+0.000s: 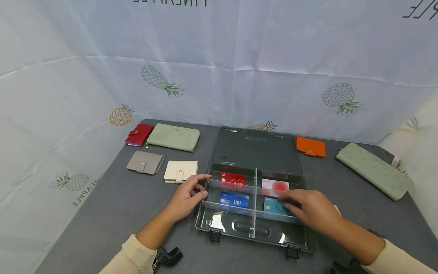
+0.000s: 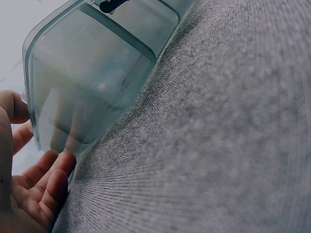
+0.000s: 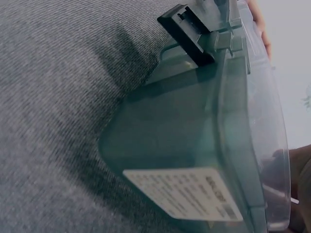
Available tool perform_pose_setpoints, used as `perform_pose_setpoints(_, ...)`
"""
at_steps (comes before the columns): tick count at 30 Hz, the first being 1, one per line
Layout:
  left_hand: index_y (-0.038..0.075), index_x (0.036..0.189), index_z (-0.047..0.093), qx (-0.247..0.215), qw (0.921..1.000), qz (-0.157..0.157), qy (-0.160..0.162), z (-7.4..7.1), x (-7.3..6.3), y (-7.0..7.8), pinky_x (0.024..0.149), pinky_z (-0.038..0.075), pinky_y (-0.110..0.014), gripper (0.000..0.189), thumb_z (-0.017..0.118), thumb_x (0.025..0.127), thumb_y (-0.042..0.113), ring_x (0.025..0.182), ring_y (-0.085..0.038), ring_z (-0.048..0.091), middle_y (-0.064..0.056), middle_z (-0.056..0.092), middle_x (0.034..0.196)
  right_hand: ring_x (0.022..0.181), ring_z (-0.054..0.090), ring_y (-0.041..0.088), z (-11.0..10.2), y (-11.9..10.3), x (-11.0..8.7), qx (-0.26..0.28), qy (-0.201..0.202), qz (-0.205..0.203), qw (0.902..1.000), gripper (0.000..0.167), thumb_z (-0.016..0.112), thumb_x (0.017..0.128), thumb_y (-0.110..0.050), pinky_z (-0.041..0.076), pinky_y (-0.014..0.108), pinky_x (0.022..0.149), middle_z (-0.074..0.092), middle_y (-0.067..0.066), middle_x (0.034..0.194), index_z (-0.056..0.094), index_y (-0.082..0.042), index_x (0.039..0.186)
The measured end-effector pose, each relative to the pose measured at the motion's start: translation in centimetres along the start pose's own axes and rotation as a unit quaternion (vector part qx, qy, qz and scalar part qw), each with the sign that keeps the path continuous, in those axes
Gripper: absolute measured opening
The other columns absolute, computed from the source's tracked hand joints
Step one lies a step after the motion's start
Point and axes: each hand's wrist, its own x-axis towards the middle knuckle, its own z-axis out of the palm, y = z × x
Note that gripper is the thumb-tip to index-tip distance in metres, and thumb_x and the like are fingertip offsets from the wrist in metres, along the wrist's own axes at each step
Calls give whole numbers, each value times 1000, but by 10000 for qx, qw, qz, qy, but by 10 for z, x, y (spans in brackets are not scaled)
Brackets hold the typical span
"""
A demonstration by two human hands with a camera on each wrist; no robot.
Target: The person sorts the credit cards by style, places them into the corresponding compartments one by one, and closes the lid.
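Observation:
A dark see-through plastic box (image 1: 234,227) lies with its lid (image 1: 256,150) folded back, clear dividers splitting it into compartments. My right hand (image 1: 313,209) reaches over its right side and pinches the right edge of a teal card (image 1: 272,205) in a right compartment. Behind that one is a pink card (image 1: 273,185); to the left are a red VIP card (image 1: 233,179) and a blue VIP card (image 1: 234,199). My left hand (image 1: 186,198) rests at the box's left wall, fingers loosely bent. In the left wrist view, its fingertips (image 2: 65,162) are right against the green-tinted wall.
Left of the box lie a red card holder (image 1: 139,135), a long green wallet (image 1: 174,137), a grey wallet (image 1: 145,162) and a cream wallet (image 1: 180,170). On the right are an orange wallet (image 1: 310,146) and another green wallet (image 1: 374,171). Two black latches (image 1: 215,236) jut from the box front.

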Motion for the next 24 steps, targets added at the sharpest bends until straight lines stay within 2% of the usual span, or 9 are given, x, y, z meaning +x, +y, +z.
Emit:
perform_pose_setpoints(4,19,146,64,13,10000,-24,4,0,0,1,75,53,-30,50,69,97,8,97,-19,64,-6,63,129,90,75,11,-3,3,-3,45,497,-492,9975,42,95,74,-2,62,37,74,80,-9,104,82,-18,110)
perform_pose_setpoints(8,19,146,64,17,10000,-30,4,-1,-1,1,76,53,-30,50,69,97,8,97,-19,64,-6,63,130,87,72,6,-8,3,2,517,568,-756,9942,43,94,74,1,61,30,70,79,-8,104,80,-16,112)
perform_pose_setpoints(12,19,146,64,21,10000,-34,15,-1,-1,1,76,53,-30,50,69,97,8,97,-19,64,-6,63,131,83,68,1,-13,-2,15,1204,332,-869,9883,38,88,81,2,58,25,66,78,-4,104,79,-15,114)
perform_pose_setpoints(16,19,146,64,24,10000,-31,2,-2,-1,1,75,53,-30,50,69,97,9,96,-18,64,-6,64,130,83,67,0,-13,-15,37,1639,-8,-893,9824,30,85,88,-1,58,24,67,77,-5,102,79,-15,113)
perform_pose_setpoints(20,20,146,64,19,10000,-27,-22,-2,0,1,75,53,-30,50,69,98,9,96,-18,64,-6,64,129,82,68,2,-8,-32,61,1688,-430,-856,9810,22,83,91,-4,57,24,66,77,-4,100,80,-13,111)
perform_pose_setpoints(24,20,146,64,17,10000,6,-44,-1,0,1,76,53,-30,50,69,98,9,97,-18,64,-5,64,133,82,70,4,2,-50,84,1344,-856,-861,9835,23,85,90,-6,56,24,67,80,-2,102,81,-12,112)
